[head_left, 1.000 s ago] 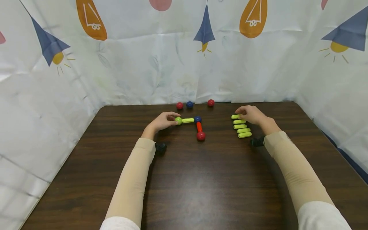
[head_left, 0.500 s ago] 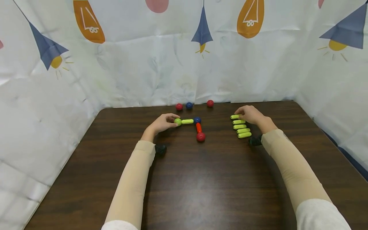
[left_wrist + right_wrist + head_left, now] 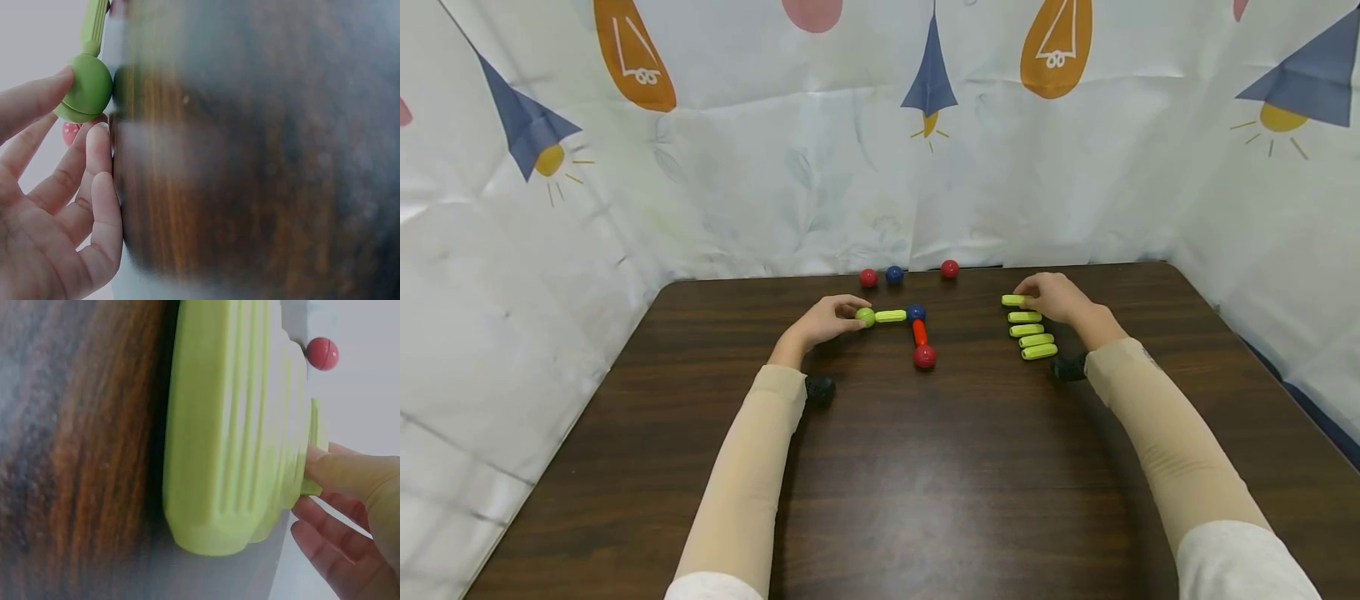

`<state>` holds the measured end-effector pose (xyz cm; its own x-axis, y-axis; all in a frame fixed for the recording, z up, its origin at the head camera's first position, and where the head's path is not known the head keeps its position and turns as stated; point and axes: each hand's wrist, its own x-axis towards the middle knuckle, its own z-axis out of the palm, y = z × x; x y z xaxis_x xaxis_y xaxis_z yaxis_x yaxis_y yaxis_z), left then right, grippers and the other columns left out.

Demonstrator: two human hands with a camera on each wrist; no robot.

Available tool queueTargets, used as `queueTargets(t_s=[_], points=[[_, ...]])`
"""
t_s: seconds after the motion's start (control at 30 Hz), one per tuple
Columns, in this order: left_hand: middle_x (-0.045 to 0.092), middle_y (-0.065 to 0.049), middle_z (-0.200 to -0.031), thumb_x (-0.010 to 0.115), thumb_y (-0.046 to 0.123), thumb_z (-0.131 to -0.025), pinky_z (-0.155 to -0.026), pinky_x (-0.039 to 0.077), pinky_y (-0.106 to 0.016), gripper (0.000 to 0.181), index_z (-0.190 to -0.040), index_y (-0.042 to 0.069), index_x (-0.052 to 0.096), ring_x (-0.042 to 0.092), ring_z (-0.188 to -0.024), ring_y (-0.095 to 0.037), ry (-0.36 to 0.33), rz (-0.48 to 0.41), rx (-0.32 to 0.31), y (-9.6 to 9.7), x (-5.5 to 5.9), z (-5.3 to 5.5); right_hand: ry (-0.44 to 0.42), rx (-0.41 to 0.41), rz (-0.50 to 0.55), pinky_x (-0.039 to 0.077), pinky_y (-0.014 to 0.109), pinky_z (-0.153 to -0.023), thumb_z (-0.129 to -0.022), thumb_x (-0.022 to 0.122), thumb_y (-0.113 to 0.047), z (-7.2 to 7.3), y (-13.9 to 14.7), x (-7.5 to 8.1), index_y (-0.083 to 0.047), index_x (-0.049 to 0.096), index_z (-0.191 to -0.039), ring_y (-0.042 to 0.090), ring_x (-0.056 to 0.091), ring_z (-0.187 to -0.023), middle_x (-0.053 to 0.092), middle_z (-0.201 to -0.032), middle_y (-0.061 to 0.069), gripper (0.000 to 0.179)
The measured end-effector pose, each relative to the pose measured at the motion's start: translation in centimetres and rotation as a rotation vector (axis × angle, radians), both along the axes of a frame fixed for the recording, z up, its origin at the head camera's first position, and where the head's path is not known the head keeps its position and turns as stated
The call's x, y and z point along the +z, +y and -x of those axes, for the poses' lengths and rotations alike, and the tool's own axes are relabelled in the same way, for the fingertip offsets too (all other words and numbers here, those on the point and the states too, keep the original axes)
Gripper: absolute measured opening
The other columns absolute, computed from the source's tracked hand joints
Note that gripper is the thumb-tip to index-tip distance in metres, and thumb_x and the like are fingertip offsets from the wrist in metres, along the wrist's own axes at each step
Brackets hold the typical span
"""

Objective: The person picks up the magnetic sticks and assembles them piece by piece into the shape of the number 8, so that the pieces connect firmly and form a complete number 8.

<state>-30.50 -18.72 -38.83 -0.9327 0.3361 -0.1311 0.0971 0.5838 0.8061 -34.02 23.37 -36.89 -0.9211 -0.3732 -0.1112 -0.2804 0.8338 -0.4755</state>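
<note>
My left hand (image 3: 823,323) pinches a green ball (image 3: 89,87) between thumb and fingers. The ball joins a yellow-green ribbed rod (image 3: 891,316), whose other end meets a blue ball (image 3: 916,312). From that blue ball a red rod (image 3: 920,333) runs toward me to a larger-looking red ball (image 3: 925,357). Over on the right, my right hand (image 3: 1060,298) pinches the farthest yellow-green rod (image 3: 1013,300) of a column. Several like rods (image 3: 1036,340) lie nearer, side by side; the right wrist view shows one ribbed rod (image 3: 212,425) up close, partly covering the others.
Along the table's back edge sit a red ball (image 3: 868,277), a blue ball (image 3: 894,274) and another red ball (image 3: 950,268). Behind them hangs a printed white curtain (image 3: 820,183). The dark wooden table (image 3: 917,483) stretches toward me.
The farthest rod has shifted slightly away from the rest of its column along with my right hand. My left hand keeps its pinch on the green ball.
</note>
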Motion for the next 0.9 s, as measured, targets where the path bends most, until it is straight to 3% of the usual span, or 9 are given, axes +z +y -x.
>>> queueTargets(t_s=[0.3,0.5,0.63,0.9], points=[[0.052,-0.021,-0.145,0.067,0.019,-0.102,-0.11,0.037,-0.054,0.043,-0.142,0.006,0.06,0.047,-0.135,-0.037,-0.006,0.004,0.008,0.2,0.1,-0.1,0.045,0.018,0.07,0.048,0.056,-0.093,-0.103,0.062,-0.005,-1.0,-0.9,0.9,0.007,0.063,-0.131,0.043,0.058,-0.113,0.06,-0.129,0.029,0.031],[0.054,-0.022,-0.142,0.06,0.021,-0.106,-0.104,0.044,-0.051,0.042,-0.144,0.005,0.058,0.06,-0.12,-0.036,-0.042,-0.017,0.013,0.0,0.1,0.0,0.102,0.037,0.109,0.05,0.052,-0.085,-0.101,0.065,-0.006,-1.8,-2.6,1.3,0.006,0.067,-0.127,0.037,0.061,-0.098,0.065,-0.114,0.024,0.029],[0.056,-0.023,-0.141,0.058,0.022,-0.107,-0.099,0.046,-0.048,0.041,-0.145,0.006,0.057,0.062,-0.115,-0.036,-0.053,-0.025,0.013,-0.1,0.1,0.0,0.107,0.029,0.145,0.051,0.048,-0.081,-0.1,0.068,-0.006,-2.2,-3.6,1.3,0.003,0.069,-0.126,0.033,0.062,-0.092,0.066,-0.109,0.021,0.028],[0.056,-0.022,-0.141,0.058,0.021,-0.107,-0.099,0.047,-0.048,0.039,-0.144,0.006,0.059,0.063,-0.113,-0.035,-0.051,-0.022,0.013,0.0,0.3,-0.1,0.106,0.035,0.226,0.051,0.047,-0.082,-0.099,0.07,-0.009,-3.6,-5.5,1.6,0.001,0.07,-0.125,0.032,0.062,-0.097,0.066,-0.115,0.018,0.028]])
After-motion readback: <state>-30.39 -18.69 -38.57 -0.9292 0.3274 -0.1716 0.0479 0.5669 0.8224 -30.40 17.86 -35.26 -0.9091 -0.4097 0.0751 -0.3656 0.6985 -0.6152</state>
